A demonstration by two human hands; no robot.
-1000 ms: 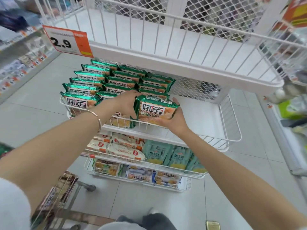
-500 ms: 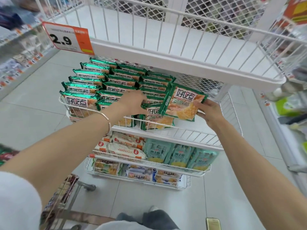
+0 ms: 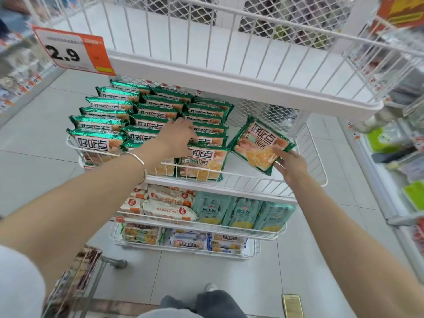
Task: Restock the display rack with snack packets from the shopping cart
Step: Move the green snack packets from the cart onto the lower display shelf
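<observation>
A white wire display rack stands before me with several tiers. Its second tier holds rows of green-and-orange snack packets on the left and middle. My right hand grips one such snack packet by its lower corner, tilted over the bare right part of that tier. My left hand rests on the tops of the packets in the middle row, fingers bent down onto them. The shopping cart shows at the bottom left with packets inside.
The top tier overhangs the second tier, with an orange 2.9 price sign at its left corner. Lower tiers hold white, teal and mixed packets. Store shelves line both sides. A phone lies on the floor by my feet.
My right hand has carried one packet from the front middle row out to the right side of the tier. My left hand has shifted right onto the middle row.
</observation>
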